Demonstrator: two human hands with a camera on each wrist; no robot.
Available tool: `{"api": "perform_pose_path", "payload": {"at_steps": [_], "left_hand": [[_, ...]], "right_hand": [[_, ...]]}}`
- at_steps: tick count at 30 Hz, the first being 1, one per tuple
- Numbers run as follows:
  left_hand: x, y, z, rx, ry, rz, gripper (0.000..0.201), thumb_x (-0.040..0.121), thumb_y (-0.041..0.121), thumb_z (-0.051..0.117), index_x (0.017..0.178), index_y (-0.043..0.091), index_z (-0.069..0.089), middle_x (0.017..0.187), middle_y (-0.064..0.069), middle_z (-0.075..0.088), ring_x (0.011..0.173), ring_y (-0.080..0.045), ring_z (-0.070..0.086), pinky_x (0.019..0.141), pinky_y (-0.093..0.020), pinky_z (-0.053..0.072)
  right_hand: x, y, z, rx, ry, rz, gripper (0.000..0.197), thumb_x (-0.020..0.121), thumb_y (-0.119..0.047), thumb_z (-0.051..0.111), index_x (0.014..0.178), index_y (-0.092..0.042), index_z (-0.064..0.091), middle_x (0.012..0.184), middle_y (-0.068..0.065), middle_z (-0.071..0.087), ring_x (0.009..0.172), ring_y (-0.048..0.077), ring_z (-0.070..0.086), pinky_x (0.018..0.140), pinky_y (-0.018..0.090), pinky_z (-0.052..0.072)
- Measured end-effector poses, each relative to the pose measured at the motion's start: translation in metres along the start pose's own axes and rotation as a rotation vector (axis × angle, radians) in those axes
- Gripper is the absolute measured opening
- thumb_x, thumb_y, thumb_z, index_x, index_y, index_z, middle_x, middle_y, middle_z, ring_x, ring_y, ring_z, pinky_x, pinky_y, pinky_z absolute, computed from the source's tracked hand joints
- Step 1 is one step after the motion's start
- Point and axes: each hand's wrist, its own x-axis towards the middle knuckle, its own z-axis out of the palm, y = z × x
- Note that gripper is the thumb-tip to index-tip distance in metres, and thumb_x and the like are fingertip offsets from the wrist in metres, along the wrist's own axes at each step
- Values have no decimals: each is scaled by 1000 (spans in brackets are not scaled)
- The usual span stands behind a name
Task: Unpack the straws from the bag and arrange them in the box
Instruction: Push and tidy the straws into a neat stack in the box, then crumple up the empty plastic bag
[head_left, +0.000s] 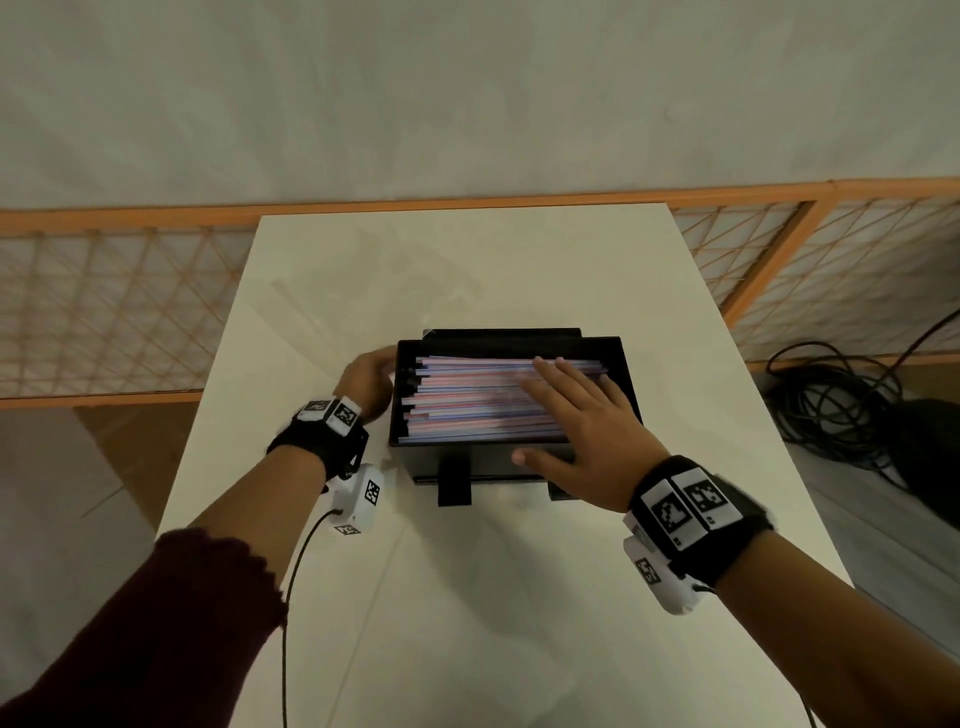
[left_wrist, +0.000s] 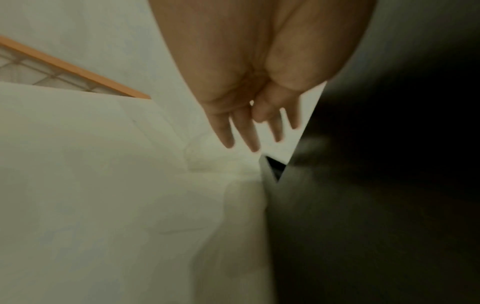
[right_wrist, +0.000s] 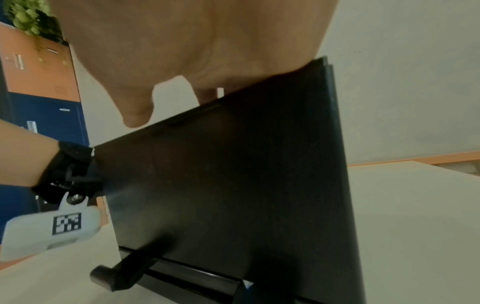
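A black box stands mid-table, filled with pink and blue striped straws lying lengthwise. My right hand lies flat on the straws with straight fingers, its thumb over the front rim. In the right wrist view the palm sits over the box's front wall. My left hand is against the box's left wall near the far corner. Its fingers are straight beside the dark wall and hold nothing. A faint clear plastic bag lies flat behind the box.
The white table is narrow, with edges close on the left and right. An orange lattice fence runs behind it. Black cables are coiled on the floor to the right. A small black handle sticks out of the box's front.
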Motion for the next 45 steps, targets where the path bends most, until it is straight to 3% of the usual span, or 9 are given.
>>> {"api": "perform_pose_path", "payload": {"at_steps": [8,12,17,23,29,33,39,42,45], "left_hand": [[-66,57,15,-66,107,211,52,101,41,25,148,19,26,156,5,22,143,-9,18,116,-24,11],[-70,58,26,-33,144,189,59,100,47,21,152,20,9,160,5,3,146,-8,3,116,-24,2],[-71,55,22,-312,124,-42,75,90,69,17,143,20,37,139,-5,48,129,-21,45,111,-33,31],[-89,71,25,-383,114,-75,61,97,57,13,104,24,64,94,-3,66,82,-15,62,64,-18,49],[-97,60,7,-402,312,53,54,101,44,23,147,16,30,152,3,31,141,-12,28,118,-31,18],[-144,40,-5,-301,475,290,31,98,22,45,123,8,56,127,-4,57,117,-11,50,102,-14,36],[-197,-7,5,-270,454,364,45,84,7,62,92,51,64,87,23,71,88,-2,66,77,-15,53],[-180,-8,-2,-89,365,336,56,83,2,65,91,57,60,96,25,66,97,4,59,80,-21,48],[-115,-15,-20,177,312,328,40,87,-5,56,107,29,63,121,-4,55,117,-23,53,98,-25,36]], "right_hand": [[15,-19,-1,-105,-165,5,86,77,-79,13,149,-33,11,159,-10,3,148,16,-2,116,57,3],[1,-9,-12,-29,142,104,86,79,-80,13,150,-31,8,160,-5,-4,147,18,-11,115,51,-9],[6,30,0,564,230,405,99,77,-80,29,150,-15,12,157,9,14,146,23,14,119,47,16],[12,36,9,632,258,383,85,86,-67,35,148,-14,14,152,10,24,140,24,28,115,44,28],[-3,38,-19,418,356,321,69,94,-50,36,150,-15,16,157,6,17,146,22,14,118,47,16],[-26,38,-42,361,484,234,56,94,-37,47,142,-11,36,148,10,38,138,24,33,115,37,26],[-43,22,-22,338,451,277,52,92,-31,55,139,-16,41,149,8,35,136,24,34,112,33,28],[-35,19,-6,361,349,288,52,93,-31,53,142,-25,36,156,3,15,142,20,22,115,29,27],[-27,14,7,369,254,271,45,93,-43,47,133,-22,49,157,2,14,143,19,20,113,32,33]]}}
